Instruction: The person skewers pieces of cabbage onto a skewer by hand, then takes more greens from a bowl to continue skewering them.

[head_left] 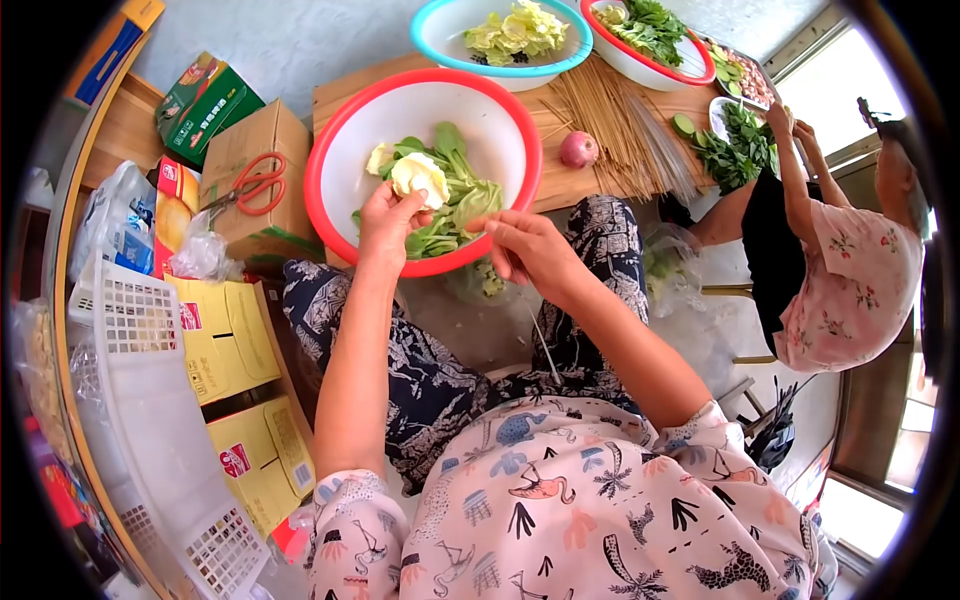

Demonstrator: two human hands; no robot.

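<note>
My left hand (392,222) is closed on a pale yellow-white leaf piece (420,178), above a white bowl with a red rim (530,130). Green leafy vegetables (455,185) lie inside this bowl. At the bowl's near right edge is my right hand (530,250), its fingers bent and close together near the greens. A thin stick (542,345) shows below my right hand, over my lap; whether the fingers hold it is too small to tell.
A wooden table (370,90) bears bundled sticks (610,130), a red onion (578,149) and two more bowls. Orange scissors (258,187) rest on a cardboard box (275,140) at left. Another person (840,270) sits at right, near leafy greens (742,145).
</note>
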